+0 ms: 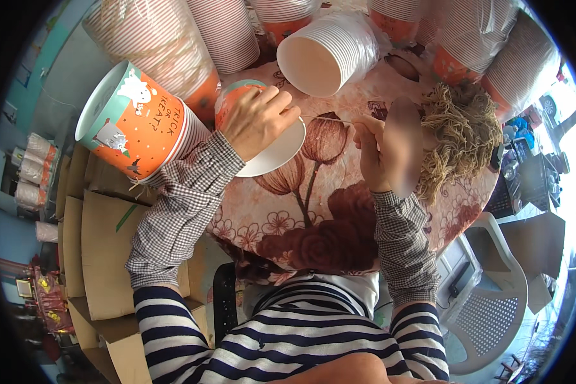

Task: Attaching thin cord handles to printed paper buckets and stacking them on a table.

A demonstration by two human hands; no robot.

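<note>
An orange and mint-green paper bucket (281, 151) lies tipped on the table, its white opening facing me. My left hand (260, 123) is closed at its rim, fingers curled over and hiding part of it. From beside those fingertips a thin tan cord (329, 119) stretches taut to my right hand (376, 152). The right fingers are closed on the cord's other end; a blurred patch covers part of that hand. Right of it lies a tangled pile of tan cords (464, 131). A stack of nested orange buckets (144, 125) with ghost pictures leans at my left.
Striped bucket stacks (224, 35) line the table's far side, several in clear plastic. A plastic-wrapped stack (323, 57) lies on its side with its white opening toward me. A flowered cloth (326, 217) covers the table. Cardboard boxes (112, 256) stand left, a white plastic chair (493, 313) right.
</note>
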